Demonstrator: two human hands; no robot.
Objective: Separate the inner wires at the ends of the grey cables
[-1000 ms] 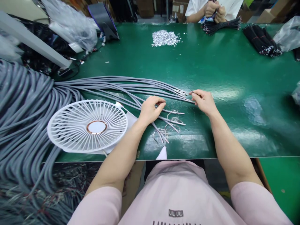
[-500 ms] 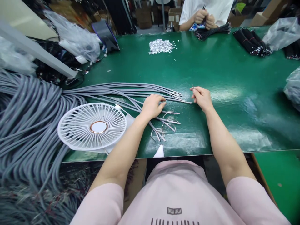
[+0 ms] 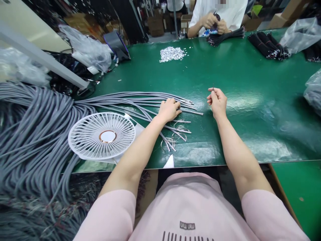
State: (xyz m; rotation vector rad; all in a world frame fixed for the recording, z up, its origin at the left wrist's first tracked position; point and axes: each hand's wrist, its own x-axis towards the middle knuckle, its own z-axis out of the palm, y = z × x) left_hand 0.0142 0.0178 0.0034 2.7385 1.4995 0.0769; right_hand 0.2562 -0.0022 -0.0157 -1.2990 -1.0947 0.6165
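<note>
My left hand [image 3: 170,109] lies over the grey cables [image 3: 140,94], its fingers curled down around one whose pale end [image 3: 198,113] sticks out to the right. My right hand [image 3: 217,103] is to the right of that end, apart from it. It is closed in a pinch on a thin dark pointed tool [image 3: 213,87], mostly hidden by the fingers. Nearer to me, several cable ends [image 3: 173,145] lie fanned out with loose fine strands beside their pale cores.
A white round fan [image 3: 86,135] stands left of my forearm, beside a large heap of grey cables [image 3: 32,124]. Silvery scraps [image 3: 173,54] form a pile at the back. Across the green table [image 3: 140,70], a co-worker's hands [image 3: 213,23] work above black wire bundles [image 3: 227,36].
My left hand has moved slightly right along the cables and its fingers have curled in. My right hand has moved a little right and up, away from the cable ends.
</note>
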